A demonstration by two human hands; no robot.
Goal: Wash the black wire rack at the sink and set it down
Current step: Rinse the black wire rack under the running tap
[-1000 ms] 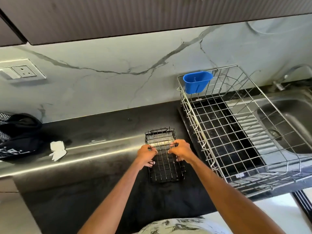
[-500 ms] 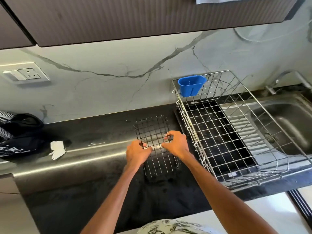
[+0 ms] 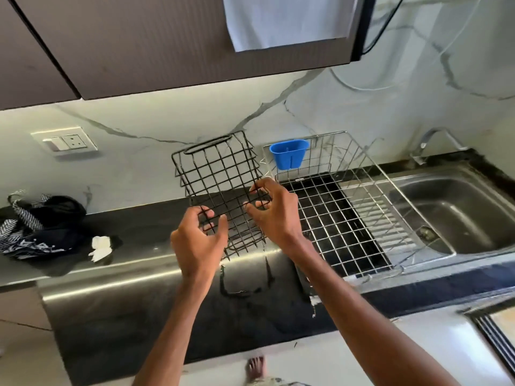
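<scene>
The black wire rack (image 3: pixel 220 179) is lifted off the dark counter (image 3: pixel 133 274) and tilted upright in front of the marble wall. My left hand (image 3: pixel 199 240) grips its lower left wires with curled fingers. At the rack's right edge, my right hand (image 3: pixel 274 215) pinches the wires. The steel sink (image 3: pixel 457 207) lies to the right, its tap (image 3: pixel 429 140) at the back.
A large silver wire dish basket (image 3: pixel 342 218) with a blue plastic cup (image 3: pixel 289 153) on its rim sits between the rack and the sink. Dark cloth (image 3: pixel 41 224) and a white crumpled scrap (image 3: pixel 100 247) lie at the left. A cabinet hangs overhead.
Both hands have raised the rack from lying flat on the counter and tipped it upright. A wet outline is left where it lay. The view has tilted upward.
</scene>
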